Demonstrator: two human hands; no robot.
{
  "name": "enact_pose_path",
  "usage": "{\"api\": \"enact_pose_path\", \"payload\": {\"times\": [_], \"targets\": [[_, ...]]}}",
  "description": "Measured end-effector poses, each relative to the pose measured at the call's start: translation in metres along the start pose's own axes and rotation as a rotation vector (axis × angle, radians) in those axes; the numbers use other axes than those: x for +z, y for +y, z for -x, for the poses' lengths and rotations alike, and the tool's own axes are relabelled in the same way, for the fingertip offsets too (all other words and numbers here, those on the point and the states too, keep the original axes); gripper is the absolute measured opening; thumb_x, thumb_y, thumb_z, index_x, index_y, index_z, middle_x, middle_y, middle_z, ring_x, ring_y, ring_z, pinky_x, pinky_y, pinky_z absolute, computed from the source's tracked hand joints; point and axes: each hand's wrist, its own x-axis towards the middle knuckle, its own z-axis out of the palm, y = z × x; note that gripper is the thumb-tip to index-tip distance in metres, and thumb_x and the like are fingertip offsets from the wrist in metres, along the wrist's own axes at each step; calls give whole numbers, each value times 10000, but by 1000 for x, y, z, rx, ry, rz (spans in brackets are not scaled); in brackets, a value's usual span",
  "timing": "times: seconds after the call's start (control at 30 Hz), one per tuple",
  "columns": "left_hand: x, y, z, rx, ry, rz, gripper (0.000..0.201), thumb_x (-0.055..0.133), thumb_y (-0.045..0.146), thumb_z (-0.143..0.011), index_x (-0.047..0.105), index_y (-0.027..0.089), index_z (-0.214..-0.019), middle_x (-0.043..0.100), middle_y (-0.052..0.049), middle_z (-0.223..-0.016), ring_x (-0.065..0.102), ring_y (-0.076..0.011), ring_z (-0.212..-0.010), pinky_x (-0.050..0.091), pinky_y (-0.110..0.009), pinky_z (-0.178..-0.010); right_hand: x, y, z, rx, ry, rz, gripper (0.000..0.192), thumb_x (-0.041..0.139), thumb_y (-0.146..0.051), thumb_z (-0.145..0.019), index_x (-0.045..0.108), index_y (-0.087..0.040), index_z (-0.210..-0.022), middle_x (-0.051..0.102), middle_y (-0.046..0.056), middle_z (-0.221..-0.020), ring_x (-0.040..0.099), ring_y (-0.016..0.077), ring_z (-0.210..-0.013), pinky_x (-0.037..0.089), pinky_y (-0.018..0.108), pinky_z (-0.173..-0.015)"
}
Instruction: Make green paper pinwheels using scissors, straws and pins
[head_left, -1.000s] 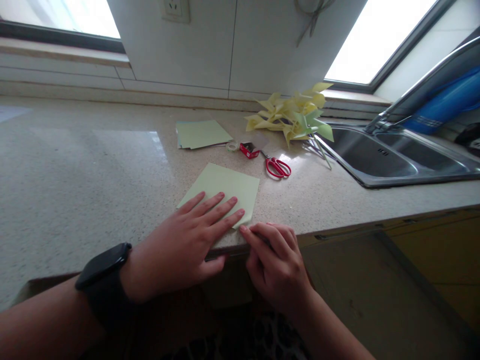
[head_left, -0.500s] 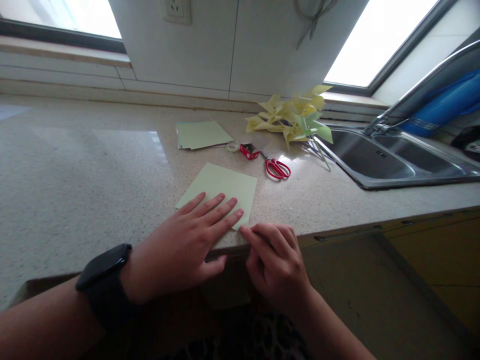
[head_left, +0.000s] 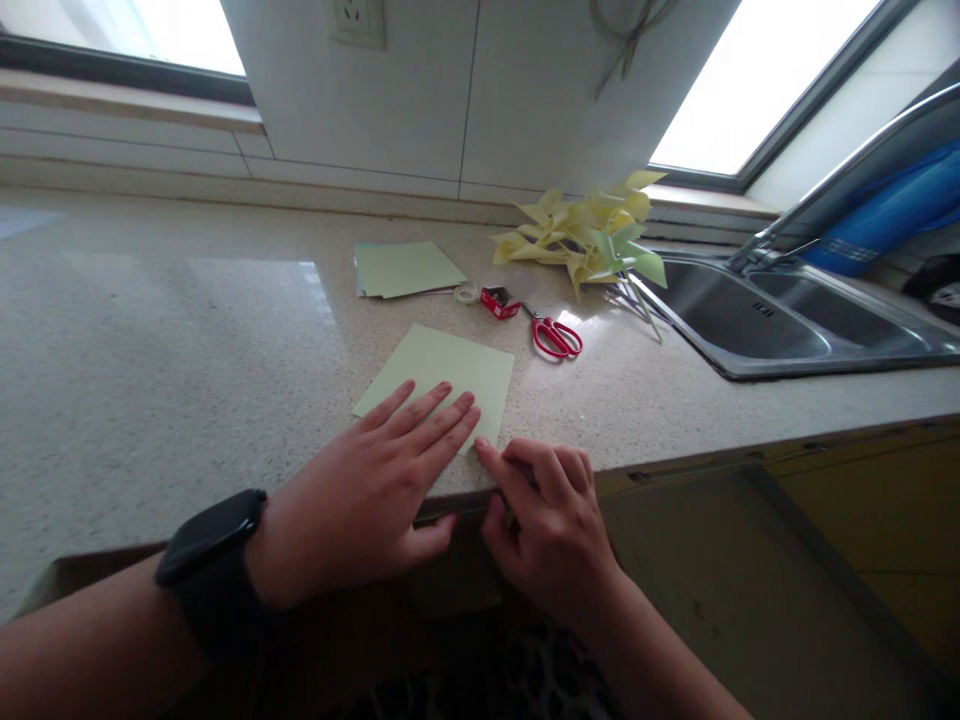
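Left hand: our left hand (head_left: 367, 490) lies flat, fingers spread, pressing on the near part of the green paper sheet (head_left: 442, 375); a black watch (head_left: 214, 545) sits on its wrist.
Right hand: our right hand (head_left: 551, 525) is curled at the tabletop edge, its forefinger tip touching the sheet's near right corner; we cannot tell whether it pinches the paper.
Green paper sheet: it lies flat on the speckled tabletop (head_left: 165, 350), near its front edge, turned at a slant.
Behind the sheet: a stack of green paper (head_left: 405, 268), a tape roll (head_left: 466, 293), a small red box (head_left: 498, 301) and red scissors (head_left: 555, 336), all apart from the sheet.
Far right: yellow paper pinwheels (head_left: 589, 235) beside the steel sink (head_left: 780, 320).
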Motion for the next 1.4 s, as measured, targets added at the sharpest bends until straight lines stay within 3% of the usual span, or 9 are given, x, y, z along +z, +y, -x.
{"api": "enact_pose_path", "payload": {"times": [0.13, 0.33, 0.67, 1.07, 1.4], "targets": [[2, 0, 0, -4, -4, 0, 866, 577, 437, -882, 210, 137, -1606, 193, -91, -1684, 144, -283, -1559, 100, -471, -1282, -1, -1, -2, 16, -25, 9, 488, 614, -171, -851, 618, -173, -1339, 620, 94, -1089, 521, 268, -944, 427, 465, -839], [1, 0, -1, 1, -19, -12, 799, 575, 416, -875, 305, 136, -1574, 214, -88, -1680, 149, -270, -1558, 115, -454, -1281, -1, -1, -4, 10, -64, 70, 579, 636, -231, -825, 577, -186, -1399, 618, 98, -1099, 498, 289, -943, 416, 489, -823], [4, -1, 2, 6, 11, -31, 831, 574, 360, -862, 258, 74, -1575, 184, -137, -1680, 175, -267, -1553, 112, -434, -1279, -3, -5, -8, 6, -112, 125, 652, 641, -305, -819, 533, -171, -1448, 618, 103, -1087, 486, 297, -944, 406, 498, -836], [2, -1, 1, -12, -27, -37, 897, 580, 374, -863, 157, 125, -1613, 155, -97, -1690, 120, -261, -1564, 92, -465, -1278, -6, 1, -1, -7, 8, -81, 362, 626, -178, -852, 676, -168, -1211, 639, 97, -1070, 546, 259, -942, 447, 447, -837], [2, -1, 2, -12, -25, -27, 904, 603, 379, -865, 159, 136, -1614, 154, -86, -1693, 123, -257, -1564, 92, -464, -1278, -5, 4, 2, -48, 44, -115, 370, 614, -95, -842, 669, -156, -1203, 684, 80, -1091, 559, 241, -933, 448, 426, -836]]}}
